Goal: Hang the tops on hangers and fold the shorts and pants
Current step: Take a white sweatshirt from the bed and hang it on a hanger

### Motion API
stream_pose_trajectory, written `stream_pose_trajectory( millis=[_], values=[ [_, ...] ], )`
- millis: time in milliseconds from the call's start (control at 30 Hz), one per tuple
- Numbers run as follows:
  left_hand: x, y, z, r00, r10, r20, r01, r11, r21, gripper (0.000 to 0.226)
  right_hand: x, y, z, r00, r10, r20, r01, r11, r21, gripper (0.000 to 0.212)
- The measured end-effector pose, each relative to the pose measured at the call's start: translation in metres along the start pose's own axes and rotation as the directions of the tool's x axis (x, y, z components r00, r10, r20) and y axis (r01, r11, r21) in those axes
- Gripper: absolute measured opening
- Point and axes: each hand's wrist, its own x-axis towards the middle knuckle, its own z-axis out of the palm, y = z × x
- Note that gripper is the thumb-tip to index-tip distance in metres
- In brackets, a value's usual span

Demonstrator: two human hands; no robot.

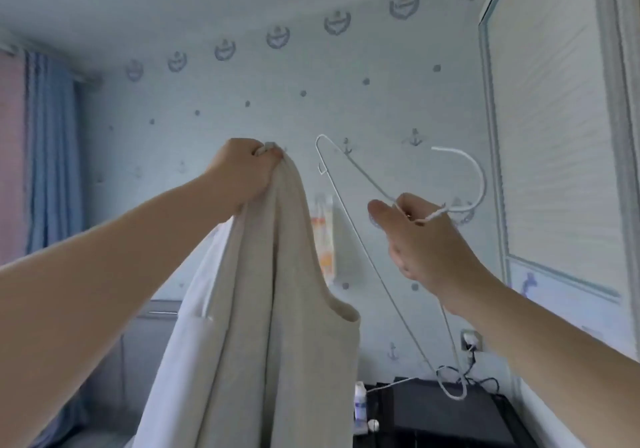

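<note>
The beige sleeveless top (pixel 277 309) hangs in the air in front of you, bunched at its shoulder strap and falling straight down out of view, with one curved armhole open on its right side. Your left hand (pixel 242 174) is raised and clamped on that strap, fingers curled tight round the gathered cloth. Just beside the top, apart from it, is a white wire hanger (pixel 372 260). Your right hand (pixel 426 240) pinches it at the neck, fingers curled on the wire and thumb stretched out to the left. Its hook (pixel 481 184) curves up and over to the right, and its thin frame runs from above your hand down to below your wrist. Behind is a pale wall (pixel 277 101) printed with small anchors, with a blue curtain (pixel 52 153) at the far left. Low on the right are a wall socket (pixel 470 338) with a plug in it, and a white bottle (pixel 360 402) beside a dark surface (pixel 433 413).
</note>
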Motion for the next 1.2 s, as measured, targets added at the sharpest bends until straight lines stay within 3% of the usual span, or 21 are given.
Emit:
stream_pose_trajectory(
  millis=[133,267,300,367,433,533,600,667,767,900,967,1067,1167,1200],
  values=[
    [-0.074,-0.046,-0.025,0.967,-0.174,0.189,0.204,0.967,-0.153,0.045,-0.040,0.027,0.047,0.992,0.014,0.127,-0.021,0.998,0.057,0.040],
    [-0.164,-0.084,-0.049,0.888,-0.274,0.369,0.377,0.893,-0.245,0.039,-0.082,0.060,0.088,0.962,0.060,0.265,-0.097,0.987,0.130,0.022],
    [-0.186,-0.093,-0.054,0.871,-0.301,0.389,0.421,0.865,-0.274,0.041,-0.095,0.071,0.100,0.948,0.076,0.308,-0.121,0.984,0.129,0.026],
    [-0.227,-0.111,-0.063,0.841,-0.345,0.417,0.492,0.810,-0.320,0.046,-0.125,0.092,0.124,0.912,0.133,0.388,-0.213,0.962,0.168,0.054],
    [-0.266,-0.128,-0.069,0.814,-0.383,0.437,0.547,0.759,-0.353,0.033,-0.160,0.107,0.145,0.851,0.155,0.501,-0.292,0.934,0.207,0.070],
    [-0.320,-0.154,-0.072,0.797,-0.401,0.451,0.578,0.721,-0.382,0.028,-0.217,0.129,0.173,0.732,0.123,0.670,-0.407,0.868,0.285,0.047],
    [-0.354,-0.169,-0.071,0.783,-0.418,0.461,0.600,0.705,-0.379,0.031,-0.255,0.146,0.186,0.652,0.160,0.741,-0.476,0.847,0.236,0.055],
    [-0.384,-0.179,-0.070,0.756,-0.440,0.485,0.634,0.677,-0.375,0.029,-0.290,0.165,0.192,0.564,0.200,0.801,-0.535,0.828,0.169,0.039],
    [-0.420,-0.188,-0.068,0.714,-0.483,0.507,0.686,0.626,-0.370,0.029,-0.338,0.185,0.190,0.446,0.263,0.856,-0.633,0.768,0.093,0.029],
    [-0.452,-0.191,-0.065,0.684,-0.512,0.520,0.719,0.594,-0.361,0.027,-0.391,0.187,0.196,0.384,0.341,0.858,-0.691,0.723,0.022,0.034],
    [-0.461,-0.192,-0.068,0.682,-0.522,0.512,0.721,0.600,-0.347,0.026,-0.408,0.188,0.199,0.329,0.368,0.870,-0.789,0.613,0.040,0.028],
    [-0.472,-0.195,-0.078,0.694,-0.545,0.470,0.712,0.619,-0.333,0.022,-0.417,0.183,0.196,0.331,0.403,0.853,-0.827,0.559,0.056,0.034],
    [-0.487,-0.200,-0.091,0.746,-0.552,0.373,0.658,0.695,-0.289,0.021,-0.415,0.182,0.189,0.425,0.451,0.785,-0.766,0.641,0.048,0.012],
    [-0.492,-0.201,-0.096,0.762,-0.549,0.345,0.638,0.728,-0.250,0.020,-0.413,0.181,0.187,0.460,0.463,0.758,-0.731,0.682,0.027,0.017]
  ],
)
